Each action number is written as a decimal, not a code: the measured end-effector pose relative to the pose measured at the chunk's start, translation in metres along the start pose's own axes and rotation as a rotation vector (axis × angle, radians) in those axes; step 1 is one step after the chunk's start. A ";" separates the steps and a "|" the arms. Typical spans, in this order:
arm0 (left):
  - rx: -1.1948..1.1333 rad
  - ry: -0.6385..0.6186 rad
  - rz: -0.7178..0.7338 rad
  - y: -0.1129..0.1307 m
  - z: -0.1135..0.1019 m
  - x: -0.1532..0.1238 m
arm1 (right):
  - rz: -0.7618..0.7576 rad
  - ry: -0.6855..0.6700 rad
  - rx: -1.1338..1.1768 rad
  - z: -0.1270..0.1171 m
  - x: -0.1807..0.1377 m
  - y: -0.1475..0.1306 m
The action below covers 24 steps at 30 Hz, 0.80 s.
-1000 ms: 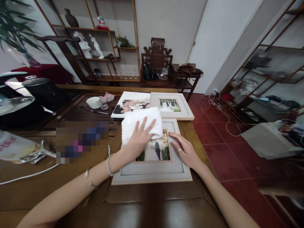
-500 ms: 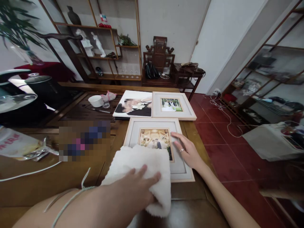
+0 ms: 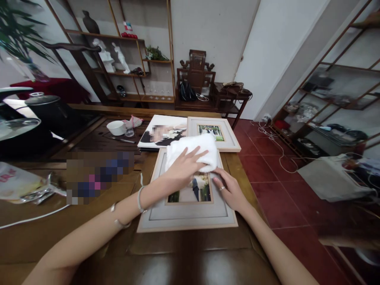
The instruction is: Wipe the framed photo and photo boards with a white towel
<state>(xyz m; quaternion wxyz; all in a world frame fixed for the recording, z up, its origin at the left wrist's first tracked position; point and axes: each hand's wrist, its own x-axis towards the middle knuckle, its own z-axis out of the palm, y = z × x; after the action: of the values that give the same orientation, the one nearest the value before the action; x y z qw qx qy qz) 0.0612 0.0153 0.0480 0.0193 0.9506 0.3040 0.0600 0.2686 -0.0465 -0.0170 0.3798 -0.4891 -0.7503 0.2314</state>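
While wiping the frame [image 3: 187, 215], flat on the table [image 3: 59, 233], with the towel [image 3: 196, 150] at its far edge under the spread left hand [image 3: 184, 169], press evenly; brace the right border with the flat right hand [image 3: 231, 194], fingers together.

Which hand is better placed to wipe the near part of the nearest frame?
Probably left: the left hand lies on the white towel over the frame; the right hand rests bare on its mat.
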 end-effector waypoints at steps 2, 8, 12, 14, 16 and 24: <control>-0.048 0.018 0.065 -0.003 0.004 0.015 | 0.000 -0.002 0.003 0.000 0.000 -0.001; -0.027 -0.049 0.019 -0.005 0.017 0.025 | -0.005 -0.011 0.010 -0.001 0.001 -0.001; 0.040 -0.096 -0.088 -0.012 0.011 0.009 | 0.003 -0.022 0.013 -0.001 -0.001 0.001; 0.073 -0.122 -0.149 -0.018 0.007 -0.003 | 0.013 -0.023 0.009 -0.001 -0.001 0.001; 0.105 -0.142 -0.213 -0.024 0.003 -0.017 | 0.020 -0.022 0.007 -0.001 -0.001 0.002; 0.164 -0.221 -0.304 -0.020 -0.009 -0.065 | 0.030 -0.009 0.004 0.000 -0.001 0.001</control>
<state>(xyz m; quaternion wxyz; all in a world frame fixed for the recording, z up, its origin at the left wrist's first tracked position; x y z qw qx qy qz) -0.0037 -0.0058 0.0493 -0.0161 0.8929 0.4440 -0.0730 0.2691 -0.0470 -0.0181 0.3741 -0.4984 -0.7441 0.2407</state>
